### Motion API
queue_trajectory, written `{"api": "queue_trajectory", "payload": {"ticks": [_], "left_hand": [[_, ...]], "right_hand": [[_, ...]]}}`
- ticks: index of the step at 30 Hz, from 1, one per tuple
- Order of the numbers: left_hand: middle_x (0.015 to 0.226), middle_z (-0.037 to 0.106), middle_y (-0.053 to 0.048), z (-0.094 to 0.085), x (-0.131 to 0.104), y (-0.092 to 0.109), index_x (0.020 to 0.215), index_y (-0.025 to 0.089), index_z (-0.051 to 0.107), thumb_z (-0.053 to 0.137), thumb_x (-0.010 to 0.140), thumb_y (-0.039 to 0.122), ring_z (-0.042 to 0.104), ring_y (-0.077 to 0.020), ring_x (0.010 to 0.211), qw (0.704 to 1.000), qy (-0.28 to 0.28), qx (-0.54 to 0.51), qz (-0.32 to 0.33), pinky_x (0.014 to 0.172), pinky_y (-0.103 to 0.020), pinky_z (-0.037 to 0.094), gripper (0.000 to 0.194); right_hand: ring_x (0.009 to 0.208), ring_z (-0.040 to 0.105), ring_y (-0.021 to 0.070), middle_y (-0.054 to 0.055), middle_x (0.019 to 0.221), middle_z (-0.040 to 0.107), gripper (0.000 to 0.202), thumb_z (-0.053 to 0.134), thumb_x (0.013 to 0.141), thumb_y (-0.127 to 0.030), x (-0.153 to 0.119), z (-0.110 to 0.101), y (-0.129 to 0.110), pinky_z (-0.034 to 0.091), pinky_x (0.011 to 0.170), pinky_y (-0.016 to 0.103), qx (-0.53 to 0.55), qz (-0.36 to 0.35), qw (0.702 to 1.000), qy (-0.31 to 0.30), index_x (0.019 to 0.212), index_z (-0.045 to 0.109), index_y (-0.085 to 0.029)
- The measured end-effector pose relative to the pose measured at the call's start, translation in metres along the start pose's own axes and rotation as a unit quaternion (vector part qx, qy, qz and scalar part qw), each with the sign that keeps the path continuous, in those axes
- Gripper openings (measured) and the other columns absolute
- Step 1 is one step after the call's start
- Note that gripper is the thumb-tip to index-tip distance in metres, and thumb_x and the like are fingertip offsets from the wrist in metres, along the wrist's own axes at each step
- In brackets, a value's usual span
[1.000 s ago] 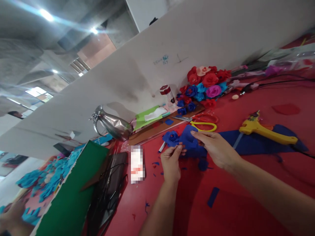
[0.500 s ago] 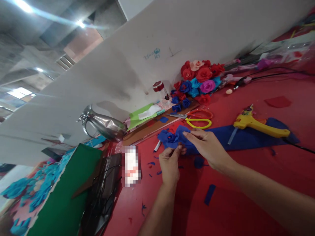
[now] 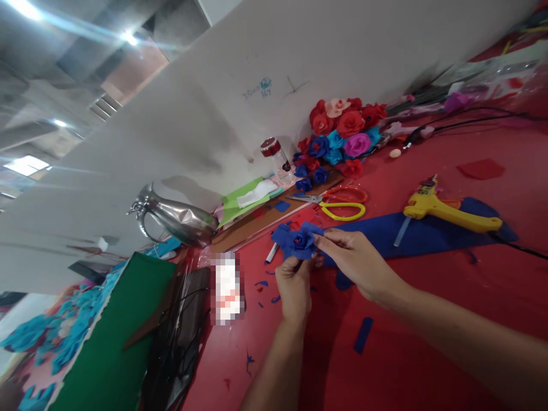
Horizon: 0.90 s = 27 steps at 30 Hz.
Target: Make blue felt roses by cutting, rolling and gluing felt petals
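Observation:
A blue paper flower (image 3: 297,240) with several petals is held up over the red table. My left hand (image 3: 294,282) is closed on its base from below. At the flower's right edge, my right hand (image 3: 349,254) pinches a petal between thumb and fingers. Behind the right hand lies a long blue paper strip (image 3: 415,235). On that strip rests a yellow glue gun (image 3: 449,214) with a clear glue stick at its back. Scissors (image 3: 338,205) with red and yellow handles lie just beyond the flower.
A steel jug (image 3: 180,220) and a red-lidded jar (image 3: 276,160) stand by the wall. Several finished paper flowers (image 3: 342,128) are heaped at the back. A pixelated phone-like object (image 3: 228,288), a marker (image 3: 271,253) and a green board (image 3: 107,337) lie leftward. Blue scraps (image 3: 363,335) are scattered nearby.
The right hand's petal has come in against the flower's centre and now curves around it. Both hands stay nearly in place. The whole view has shifted slightly.

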<state>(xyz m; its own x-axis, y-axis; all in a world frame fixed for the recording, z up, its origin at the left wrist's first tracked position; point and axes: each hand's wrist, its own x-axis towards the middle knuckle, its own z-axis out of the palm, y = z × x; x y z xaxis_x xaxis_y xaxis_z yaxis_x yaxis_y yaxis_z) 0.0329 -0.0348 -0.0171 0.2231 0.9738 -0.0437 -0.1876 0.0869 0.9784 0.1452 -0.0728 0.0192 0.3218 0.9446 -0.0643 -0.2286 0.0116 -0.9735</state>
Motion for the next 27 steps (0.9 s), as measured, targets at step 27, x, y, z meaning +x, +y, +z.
{"api": "queue_trajectory", "payload": {"ticks": [27], "left_hand": [[0.059, 0.067, 0.001, -0.0027, 0.0002, -0.0029, 0.063, 0.018, 0.073, 0.075, 0.066, 0.024, 0.060, -0.0132, 0.058, 1.000, -0.005, 0.002, 0.014, 0.065, -0.028, 0.053, 0.008]], "right_hand": [[0.063, 0.047, 0.0149, -0.001, 0.058, 0.052, 0.035, 0.068, 0.071, -0.049, -0.0028, 0.0034, 0.0003, 0.041, 0.064, 0.029, 0.082, 0.035, 0.996, -0.013, 0.053, 0.054, -0.022]]}}
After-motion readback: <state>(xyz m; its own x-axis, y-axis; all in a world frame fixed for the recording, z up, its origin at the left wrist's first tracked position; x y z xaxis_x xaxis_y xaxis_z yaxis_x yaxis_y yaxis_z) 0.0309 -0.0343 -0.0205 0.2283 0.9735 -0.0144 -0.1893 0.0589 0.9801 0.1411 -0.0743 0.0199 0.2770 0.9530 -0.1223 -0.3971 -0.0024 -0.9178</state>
